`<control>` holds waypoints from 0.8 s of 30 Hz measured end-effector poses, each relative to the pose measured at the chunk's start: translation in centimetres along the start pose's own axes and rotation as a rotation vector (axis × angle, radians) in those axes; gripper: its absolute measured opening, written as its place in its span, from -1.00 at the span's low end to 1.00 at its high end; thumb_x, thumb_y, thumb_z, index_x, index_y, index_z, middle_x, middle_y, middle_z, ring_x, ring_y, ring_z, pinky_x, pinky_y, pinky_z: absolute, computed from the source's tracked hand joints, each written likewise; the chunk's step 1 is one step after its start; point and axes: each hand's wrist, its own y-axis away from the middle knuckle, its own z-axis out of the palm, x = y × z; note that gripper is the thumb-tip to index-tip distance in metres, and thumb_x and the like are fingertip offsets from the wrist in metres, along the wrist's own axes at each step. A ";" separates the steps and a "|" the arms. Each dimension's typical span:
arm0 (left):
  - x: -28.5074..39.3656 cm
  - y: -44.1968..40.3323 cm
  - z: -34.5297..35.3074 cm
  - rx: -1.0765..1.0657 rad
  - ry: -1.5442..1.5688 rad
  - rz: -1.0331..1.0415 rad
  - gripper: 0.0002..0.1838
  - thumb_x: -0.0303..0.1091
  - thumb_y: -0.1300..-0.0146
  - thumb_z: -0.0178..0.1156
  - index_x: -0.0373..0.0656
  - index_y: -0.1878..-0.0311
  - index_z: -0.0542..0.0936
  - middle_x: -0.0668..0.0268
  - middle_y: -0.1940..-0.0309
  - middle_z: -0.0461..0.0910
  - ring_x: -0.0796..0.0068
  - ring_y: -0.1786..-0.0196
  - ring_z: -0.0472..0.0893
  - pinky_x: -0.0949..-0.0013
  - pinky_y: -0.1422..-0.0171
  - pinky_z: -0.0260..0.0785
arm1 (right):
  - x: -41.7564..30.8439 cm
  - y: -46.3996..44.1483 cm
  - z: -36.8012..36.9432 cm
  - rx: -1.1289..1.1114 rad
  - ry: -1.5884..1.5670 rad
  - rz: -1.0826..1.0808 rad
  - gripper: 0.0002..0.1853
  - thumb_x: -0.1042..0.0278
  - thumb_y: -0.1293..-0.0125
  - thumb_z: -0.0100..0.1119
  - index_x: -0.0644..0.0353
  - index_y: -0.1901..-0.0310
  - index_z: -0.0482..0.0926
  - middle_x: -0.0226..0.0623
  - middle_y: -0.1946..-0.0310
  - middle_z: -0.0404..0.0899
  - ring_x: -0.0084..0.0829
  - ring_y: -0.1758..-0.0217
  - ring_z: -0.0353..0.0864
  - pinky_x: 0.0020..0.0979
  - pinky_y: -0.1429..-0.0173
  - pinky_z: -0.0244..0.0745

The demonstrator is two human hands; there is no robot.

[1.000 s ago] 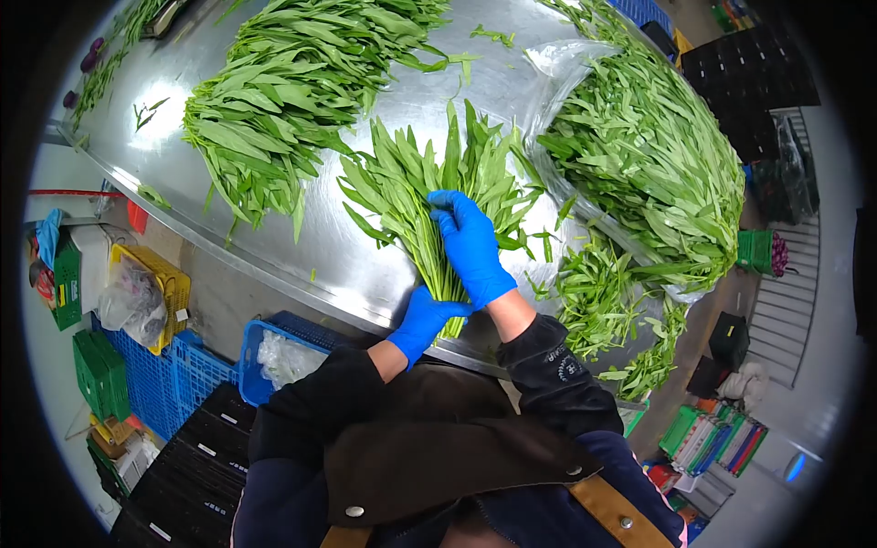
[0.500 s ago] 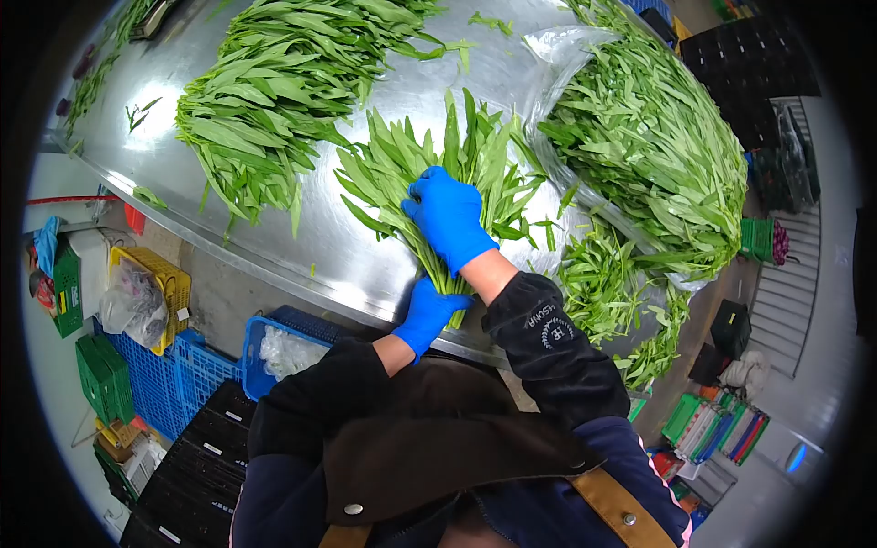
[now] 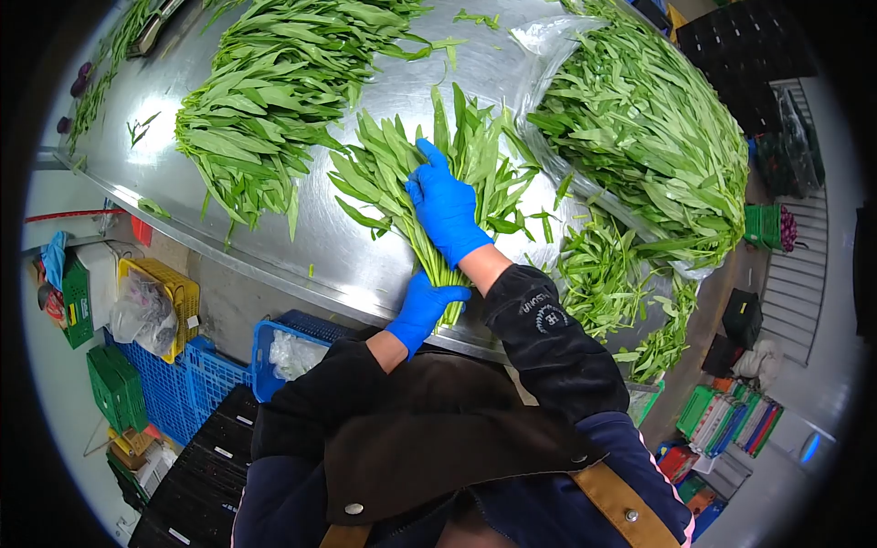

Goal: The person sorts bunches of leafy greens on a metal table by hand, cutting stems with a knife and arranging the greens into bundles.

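Observation:
My left hand (image 3: 425, 310), in a blue glove, is wrapped round the lower stems of a bunch of long-leaved greens (image 3: 393, 155), near the table's front edge. The leaves fan out away from me over the metal. My right hand (image 3: 448, 210), also blue-gloved, lies on top of the bunch with its forefinger stretched out and apart from the thumb. Its other fingers are partly hidden. To the left lies a big heap of the same greens (image 3: 260, 119). On the right a clear plastic bag (image 3: 541, 87) holds a large mass of greens (image 3: 649, 137).
The bunch is over a shiny metal table (image 3: 320, 260). Loose trimmed leaves (image 3: 598, 274) lie to the right near my sleeve. Below the table edge stand a blue crate (image 3: 265, 361), a yellow crate (image 3: 187, 301) and black crates (image 3: 206, 466). A dark metal tool (image 3: 151, 32) rests at the far left.
My right hand has loosened on the leaves, its forefinger now stretched out where the fingers were curled. The left hand keeps its hold on the stems. The view has shifted slightly.

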 end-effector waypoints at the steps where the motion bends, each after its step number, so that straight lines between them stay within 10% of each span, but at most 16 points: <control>1: 0.1 0.1 0.2 0.003 0.022 0.013 -0.51 -0.60 0.05 0.34 -0.26 -0.04 0.50 0.29 0.18 0.61 0.44 0.18 0.61 0.38 0.12 0.47 | 0.8 -0.6 1.3 0.219 -0.119 -0.065 -0.83 0.33 -0.19 0.24 0.14 0.20 0.58 -0.22 -0.19 0.46 -0.24 0.28 0.65 -0.29 0.14 0.51; 2: 0.1 0.3 0.4 0.007 0.044 0.024 -0.52 -0.60 0.05 0.33 -0.26 -0.02 0.51 0.30 0.20 0.61 0.44 0.20 0.61 0.38 0.15 0.47 | 1.8 -1.4 2.3 0.437 -0.238 -0.130 -0.83 0.34 -0.21 0.23 0.15 0.18 0.58 -0.22 -0.12 0.52 -0.30 0.37 0.65 -0.32 0.23 0.51; 3: 0.4 0.4 0.5 0.010 0.038 0.023 -0.52 -0.60 0.05 0.33 -0.26 -0.02 0.51 0.30 0.20 0.61 0.44 0.20 0.61 0.38 0.15 0.47 | 1.3 -2.8 1.4 0.181 -0.933 0.348 -0.84 0.37 -0.25 0.22 0.18 0.16 0.58 -0.32 0.08 0.59 -0.52 0.48 0.58 -0.48 0.41 0.44; 4: 0.7 0.6 0.7 0.025 0.033 0.021 -0.54 -0.60 0.04 0.33 -0.26 0.00 0.51 0.29 0.23 0.61 0.43 0.25 0.62 0.38 0.19 0.48 | 0.6 -3.1 -0.1 0.183 -0.940 0.352 -0.84 0.37 -0.25 0.22 0.18 0.16 0.58 -0.32 0.08 0.59 -0.52 0.48 0.58 -0.48 0.41 0.44; 8: 1.4 0.9 0.3 0.002 0.028 -0.034 -0.60 -0.59 0.03 0.32 -0.28 0.05 0.54 0.24 0.32 0.62 0.42 0.40 0.61 0.36 0.34 0.48 | -1.4 -2.1 -8.8 0.268 -1.228 0.193 -0.73 0.16 -0.32 0.18 0.09 0.04 0.59 -0.46 0.23 0.59 -0.68 0.49 0.47 -0.66 0.50 0.31; 12: 2.2 1.1 0.2 -0.021 0.032 -0.121 -0.64 -0.54 0.03 0.34 -0.29 0.09 0.58 0.25 0.33 0.62 0.44 0.38 0.61 0.37 0.32 0.48 | 4.9 2.6 -13.4 0.040 -2.203 -0.099 -0.74 0.13 -0.40 0.05 0.04 0.00 0.57 -0.38 0.03 0.61 -0.64 0.42 0.47 -0.60 0.44 0.35; 15: 3.7 1.3 0.5 -0.028 0.055 -0.132 -0.64 -0.57 0.02 0.33 -0.32 0.08 0.56 0.20 0.36 0.62 0.40 0.45 0.61 0.36 0.39 0.50 | 5.3 5.9 -11.4 -0.116 -1.243 -0.045 -0.69 0.23 -0.33 0.09 0.02 -0.09 0.50 -0.28 -0.06 0.57 -0.50 0.26 0.52 -0.52 0.19 0.46; 18: 6.0 2.2 0.2 -0.035 0.070 -0.169 -0.61 -0.57 0.01 0.30 -0.34 0.05 0.53 0.18 0.32 0.62 0.39 0.44 0.62 0.34 0.37 0.53 | -1.1 6.1 -14.7 -0.364 -0.100 -0.616 -0.30 0.48 -0.06 0.23 0.01 -0.31 0.32 -0.12 -0.30 0.31 -0.12 -0.32 0.34 -0.23 -0.29 0.33; 24: 14.8 6.7 -1.5 -0.347 -0.158 -0.129 -0.42 -0.62 0.14 0.32 -0.28 -0.08 0.50 0.23 0.17 0.61 0.41 0.17 0.61 0.36 0.12 0.50 | -5.4 5.3 -14.2 -0.336 0.368 -0.919 -0.18 0.49 -0.03 0.13 -0.16 -0.40 0.18 -0.17 -0.46 0.02 -0.10 -0.49 0.07 0.03 -0.47 0.00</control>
